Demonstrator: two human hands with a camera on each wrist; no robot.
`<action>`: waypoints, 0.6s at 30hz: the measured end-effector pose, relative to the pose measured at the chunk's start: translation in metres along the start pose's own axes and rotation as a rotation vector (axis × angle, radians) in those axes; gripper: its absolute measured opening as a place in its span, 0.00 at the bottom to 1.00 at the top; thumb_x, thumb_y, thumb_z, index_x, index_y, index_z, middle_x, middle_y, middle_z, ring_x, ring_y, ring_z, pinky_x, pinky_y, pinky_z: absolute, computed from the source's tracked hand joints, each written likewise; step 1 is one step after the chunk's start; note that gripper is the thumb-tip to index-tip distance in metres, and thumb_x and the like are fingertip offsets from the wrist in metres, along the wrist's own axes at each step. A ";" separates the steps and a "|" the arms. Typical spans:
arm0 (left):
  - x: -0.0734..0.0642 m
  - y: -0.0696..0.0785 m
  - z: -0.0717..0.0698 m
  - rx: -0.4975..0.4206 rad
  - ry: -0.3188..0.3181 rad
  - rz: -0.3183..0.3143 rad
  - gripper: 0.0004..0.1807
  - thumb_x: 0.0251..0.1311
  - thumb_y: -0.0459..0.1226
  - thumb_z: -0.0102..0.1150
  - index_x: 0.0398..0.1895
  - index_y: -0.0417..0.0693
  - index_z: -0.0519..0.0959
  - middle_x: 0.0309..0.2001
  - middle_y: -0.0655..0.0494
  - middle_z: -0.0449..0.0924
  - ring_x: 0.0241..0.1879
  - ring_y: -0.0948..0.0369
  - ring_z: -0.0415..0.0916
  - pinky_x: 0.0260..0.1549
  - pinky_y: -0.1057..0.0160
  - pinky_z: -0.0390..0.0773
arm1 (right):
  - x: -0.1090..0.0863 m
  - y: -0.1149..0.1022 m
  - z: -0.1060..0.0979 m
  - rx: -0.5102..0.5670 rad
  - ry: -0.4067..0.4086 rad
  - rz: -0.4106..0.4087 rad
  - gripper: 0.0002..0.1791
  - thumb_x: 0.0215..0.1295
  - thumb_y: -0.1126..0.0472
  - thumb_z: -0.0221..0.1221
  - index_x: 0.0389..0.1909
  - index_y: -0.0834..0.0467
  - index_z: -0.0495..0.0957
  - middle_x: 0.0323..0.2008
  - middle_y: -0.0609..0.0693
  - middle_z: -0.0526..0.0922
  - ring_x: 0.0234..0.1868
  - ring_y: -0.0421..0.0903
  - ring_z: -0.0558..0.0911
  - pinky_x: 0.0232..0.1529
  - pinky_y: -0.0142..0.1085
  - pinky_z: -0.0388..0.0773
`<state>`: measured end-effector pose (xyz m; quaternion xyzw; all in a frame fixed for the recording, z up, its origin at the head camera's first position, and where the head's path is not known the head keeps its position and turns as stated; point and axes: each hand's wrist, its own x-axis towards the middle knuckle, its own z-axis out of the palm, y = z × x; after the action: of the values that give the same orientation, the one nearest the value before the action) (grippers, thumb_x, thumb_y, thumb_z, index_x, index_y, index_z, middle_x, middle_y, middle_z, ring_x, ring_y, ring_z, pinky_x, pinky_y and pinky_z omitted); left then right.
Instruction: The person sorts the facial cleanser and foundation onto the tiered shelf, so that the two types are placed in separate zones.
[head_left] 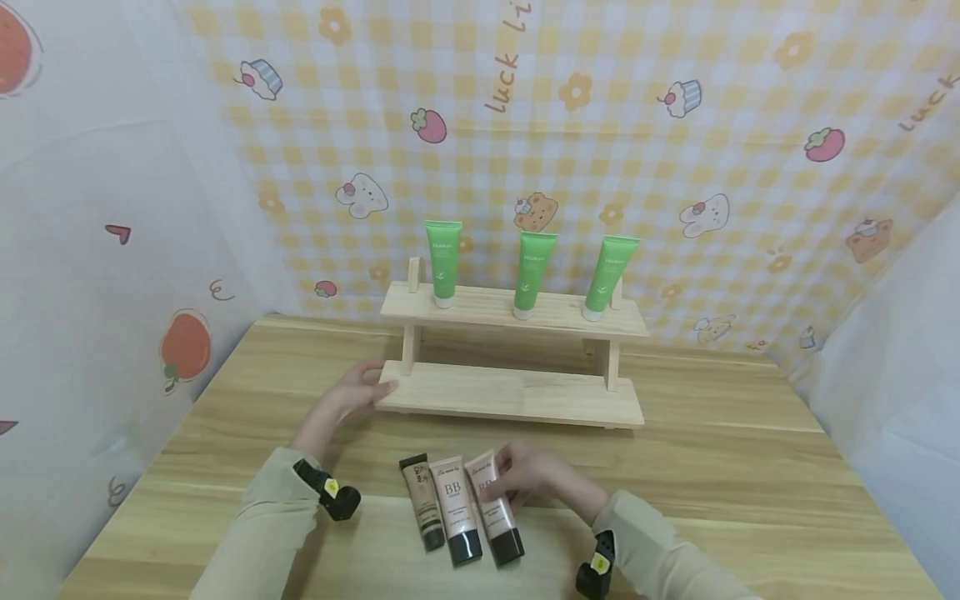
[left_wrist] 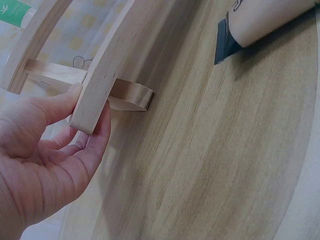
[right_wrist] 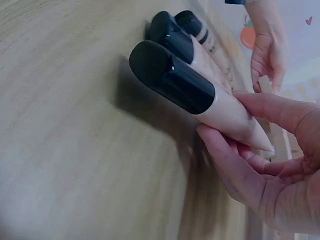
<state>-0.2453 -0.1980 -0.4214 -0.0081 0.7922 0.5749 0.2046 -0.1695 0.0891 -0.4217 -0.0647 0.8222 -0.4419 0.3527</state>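
Note:
My left hand [head_left: 356,392] pinches the left end of the lower shelf [head_left: 480,392] of a small two-tier wooden stand, thumb on top and fingers beneath in the left wrist view. With thumb and fingers my right hand [head_left: 528,473] grips the rightmost pink BB cream tube [head_left: 495,508], black cap toward me. Close beside it lies a second pink BB cream tube [head_left: 454,510]. Left of that is a slimmer tan tube [head_left: 423,502] with black ends. Three green tubes [head_left: 444,262] stand apart on their white caps along the upper shelf [head_left: 487,305].
The stand sits toward the back of a wood-grain table [head_left: 712,467]. Behind it hangs a yellow checked cloth [head_left: 480,167] with cartoon prints. White cloth [head_left: 150,208] covers the left side, and more white cloth [head_left: 892,358] hangs at the right.

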 end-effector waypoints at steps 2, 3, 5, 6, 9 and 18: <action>0.000 -0.001 -0.001 0.001 -0.009 0.004 0.46 0.58 0.46 0.57 0.68 0.34 0.43 0.64 0.22 0.48 0.59 0.38 0.65 0.58 0.47 0.68 | -0.001 -0.001 -0.003 0.007 0.001 -0.005 0.14 0.46 0.67 0.66 0.32 0.67 0.74 0.26 0.56 0.80 0.21 0.44 0.80 0.24 0.36 0.82; 0.000 -0.001 -0.001 0.004 -0.013 0.007 0.46 0.57 0.47 0.57 0.68 0.33 0.42 0.64 0.22 0.48 0.59 0.38 0.65 0.58 0.47 0.68 | -0.001 -0.001 -0.005 0.005 0.004 -0.008 0.14 0.46 0.66 0.66 0.32 0.67 0.74 0.26 0.56 0.80 0.21 0.44 0.80 0.24 0.36 0.82; 0.001 -0.002 -0.001 -0.005 -0.010 0.002 0.44 0.59 0.45 0.56 0.68 0.34 0.42 0.65 0.23 0.48 0.59 0.38 0.64 0.59 0.47 0.68 | -0.002 -0.002 -0.009 -0.001 0.012 -0.016 0.14 0.45 0.66 0.67 0.31 0.67 0.74 0.26 0.55 0.80 0.21 0.45 0.80 0.24 0.36 0.82; 0.001 -0.002 0.000 -0.009 -0.007 -0.001 0.43 0.60 0.43 0.55 0.68 0.34 0.42 0.65 0.23 0.48 0.59 0.38 0.64 0.59 0.47 0.67 | -0.003 -0.002 -0.011 -0.003 0.015 -0.020 0.14 0.45 0.66 0.67 0.31 0.67 0.75 0.27 0.55 0.80 0.22 0.45 0.80 0.24 0.36 0.82; 0.002 -0.002 0.001 -0.012 0.007 -0.019 0.40 0.62 0.40 0.51 0.69 0.35 0.42 0.66 0.25 0.48 0.61 0.38 0.61 0.61 0.46 0.64 | -0.005 -0.004 -0.016 -0.011 0.021 -0.029 0.14 0.45 0.66 0.67 0.31 0.66 0.76 0.27 0.55 0.80 0.22 0.44 0.81 0.24 0.36 0.82; 0.001 -0.001 0.002 -0.019 0.003 -0.012 0.39 0.64 0.38 0.49 0.69 0.33 0.40 0.65 0.24 0.47 0.62 0.37 0.59 0.61 0.45 0.64 | -0.011 -0.008 -0.027 -0.032 0.030 -0.043 0.14 0.47 0.66 0.66 0.33 0.67 0.76 0.28 0.55 0.80 0.23 0.43 0.81 0.24 0.36 0.83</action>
<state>-0.2455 -0.1966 -0.4234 -0.0156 0.7869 0.5812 0.2069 -0.1802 0.1077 -0.3999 -0.0815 0.8328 -0.4372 0.3296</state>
